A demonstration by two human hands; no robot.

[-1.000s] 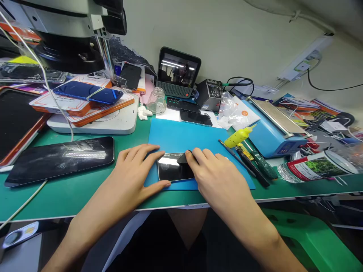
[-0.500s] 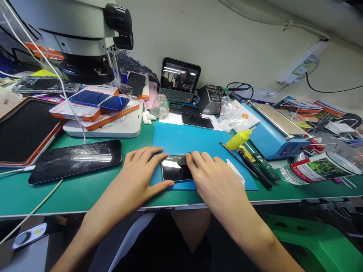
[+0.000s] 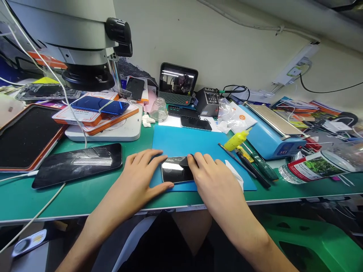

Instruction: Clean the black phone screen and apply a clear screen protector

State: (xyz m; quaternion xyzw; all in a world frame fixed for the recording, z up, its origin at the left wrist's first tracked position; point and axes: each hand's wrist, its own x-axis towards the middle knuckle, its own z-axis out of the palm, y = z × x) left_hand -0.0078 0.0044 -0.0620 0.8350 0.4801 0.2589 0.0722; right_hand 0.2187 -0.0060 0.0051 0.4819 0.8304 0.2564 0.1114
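Note:
A smartphone [image 3: 176, 174] lies screen up on a blue mat [image 3: 184, 139], its glossy black glass reflecting a bright light. At its left end, my left hand [image 3: 141, 172] steadies it, thumb at the near edge and fingers at the far edge. My right hand [image 3: 214, 173] lies over the right end, fingers curled and pressed together. What those fingers hold, if anything, is hidden beneath them; a dark patch shows on the glass beside the fingertips. Partly behind my right hand is a white tissue [image 3: 235, 173].
A larger phone with a cracked screen [image 3: 82, 164] lies left, cable attached. A microscope [image 3: 87, 71] overhangs the left side. Right of the mat are a yellow bottle [image 3: 235, 140], several tools, a blue machine [image 3: 272, 139] and a tipped clear jar [image 3: 309, 168].
The camera view has tilted slightly, so the scene sits a little lower. Both hands stay in nearly the same place on the smartphone.

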